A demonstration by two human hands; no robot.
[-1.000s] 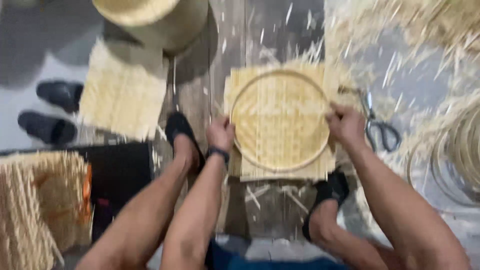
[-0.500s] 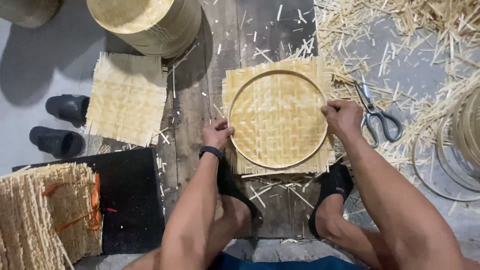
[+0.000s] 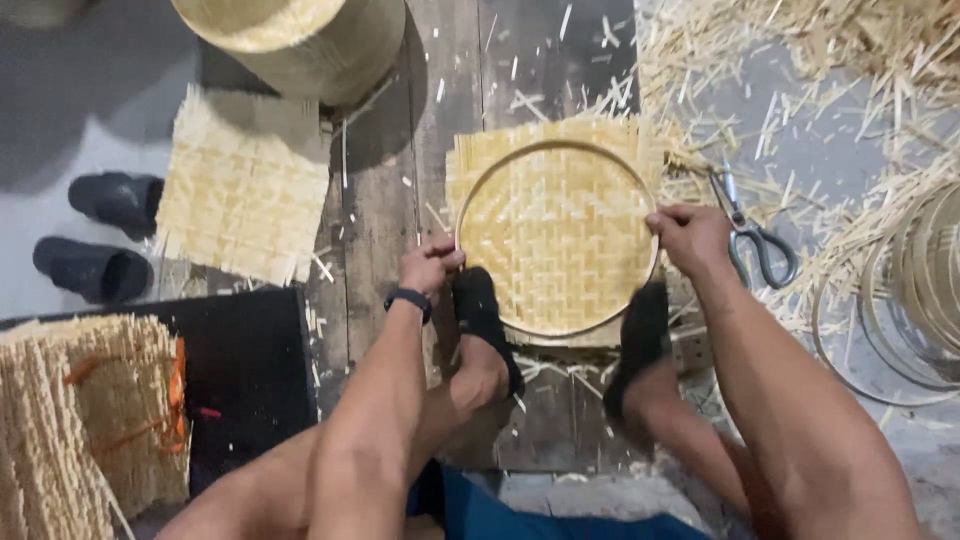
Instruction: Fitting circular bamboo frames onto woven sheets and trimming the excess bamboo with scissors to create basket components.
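The woven mat (image 3: 555,235) with its round hoop (image 3: 470,205) lies between our hands, pale and frayed at the edges. Our feet have now come onto its near rim, pinning it. Left hand (image 3: 430,265) and right hand (image 3: 690,235) each grip the hoop, well apart.

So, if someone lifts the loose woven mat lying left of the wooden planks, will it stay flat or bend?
The loose woven mat would probably sag somewhat, because it is a thin weave of flat strips with no hoop around it. It looks light for its size. Its frayed edges suggest that strips could slip out if it is pulled by one corner.
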